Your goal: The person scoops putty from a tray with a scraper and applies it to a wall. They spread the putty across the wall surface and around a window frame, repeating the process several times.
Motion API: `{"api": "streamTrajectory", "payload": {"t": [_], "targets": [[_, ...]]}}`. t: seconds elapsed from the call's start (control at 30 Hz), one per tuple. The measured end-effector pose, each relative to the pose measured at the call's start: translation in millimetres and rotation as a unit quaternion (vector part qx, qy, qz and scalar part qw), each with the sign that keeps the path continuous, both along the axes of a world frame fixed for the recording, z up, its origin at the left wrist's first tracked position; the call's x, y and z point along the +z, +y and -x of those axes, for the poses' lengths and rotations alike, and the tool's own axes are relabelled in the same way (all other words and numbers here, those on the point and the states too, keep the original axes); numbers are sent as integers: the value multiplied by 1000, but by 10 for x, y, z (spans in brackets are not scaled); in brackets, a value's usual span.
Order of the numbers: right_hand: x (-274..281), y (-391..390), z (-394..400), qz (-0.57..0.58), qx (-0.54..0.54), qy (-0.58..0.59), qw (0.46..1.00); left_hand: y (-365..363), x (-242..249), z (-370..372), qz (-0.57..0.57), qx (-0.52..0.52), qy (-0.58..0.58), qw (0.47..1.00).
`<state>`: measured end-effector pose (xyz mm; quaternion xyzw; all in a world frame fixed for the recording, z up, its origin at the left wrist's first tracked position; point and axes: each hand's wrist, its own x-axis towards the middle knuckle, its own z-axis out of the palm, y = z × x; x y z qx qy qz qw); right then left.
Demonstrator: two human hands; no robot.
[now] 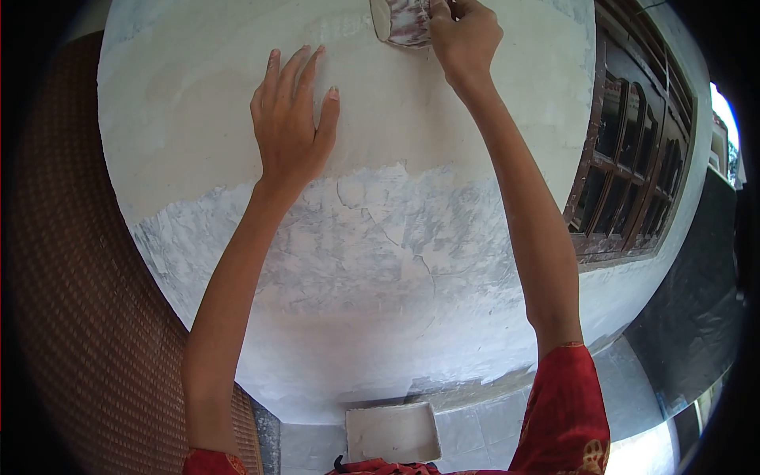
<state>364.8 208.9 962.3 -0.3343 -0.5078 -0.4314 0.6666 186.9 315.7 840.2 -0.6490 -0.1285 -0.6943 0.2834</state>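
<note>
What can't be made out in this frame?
All in the head view:
Tool: upper part cut off by the top edge.
Left hand: palm hidden behind its back; wall contact unclear.
Tray: near edge partly behind red clothing.
Window: interior too dark.

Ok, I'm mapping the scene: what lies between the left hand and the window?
In the head view, the right forearm crosses there, in front of pale wall.

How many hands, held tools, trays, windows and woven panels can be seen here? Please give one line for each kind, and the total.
Hands: 2 (left hand, right hand)
Smeared hand tool: 1
Rectangular tray: 1
Wooden window: 1
Woven panel: 1
Total: 6
</note>
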Motion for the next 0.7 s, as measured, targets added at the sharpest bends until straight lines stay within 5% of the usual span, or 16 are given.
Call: {"api": "streamTrajectory", "payload": {"t": [0.07,0.2,0.33,0.47,0.53,0.6,0.7], "targets": [[28,-73,-115,-62,-18,31,997,-30,-3,26,-1,14,6,1000],[38,-470,19,8,50,116,992,-17,-5,71,-7,23,8,1000],[0,-23,72,11,32,-8,999,22,40,24,-7,21,-4,1000],[-58,-264,-259,-12,14,141,990,8,57,15,-22,19,-9,1000],[-144,-623,-197,20,107,114,988,-1,67,37,-25,23,-6,999],[-146,-478,-113,-32,54,129,990,-2,99,17,-31,24,-1,999],[-178,-140,-49,39,51,54,996,8,105,-21,-24,13,-8,1000]]}}
